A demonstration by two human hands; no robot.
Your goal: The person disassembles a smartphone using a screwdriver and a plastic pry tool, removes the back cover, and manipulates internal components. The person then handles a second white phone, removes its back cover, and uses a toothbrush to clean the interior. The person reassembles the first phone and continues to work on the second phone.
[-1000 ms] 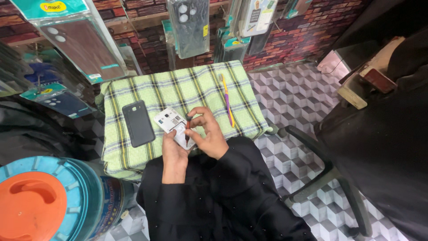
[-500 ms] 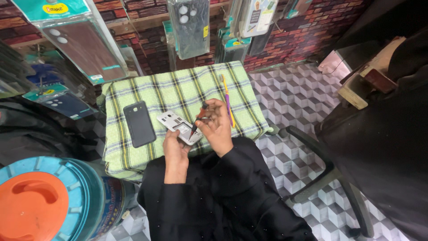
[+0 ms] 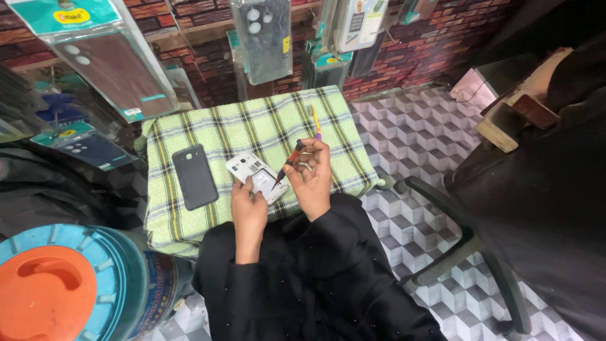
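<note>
While the left hand (image 3: 248, 203) grips the opened white phone (image 3: 257, 177) on the checked cloth (image 3: 252, 126), the right hand (image 3: 312, 177) pinches a screwdriver (image 3: 288, 163), tip slanting down-left onto it.

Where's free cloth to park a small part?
Free: the checked cloth behind the opened white phone, between the dark back cover and the yellow tool; also its right edge. Crowded: the front middle, where the left hand and right hand work.
</note>
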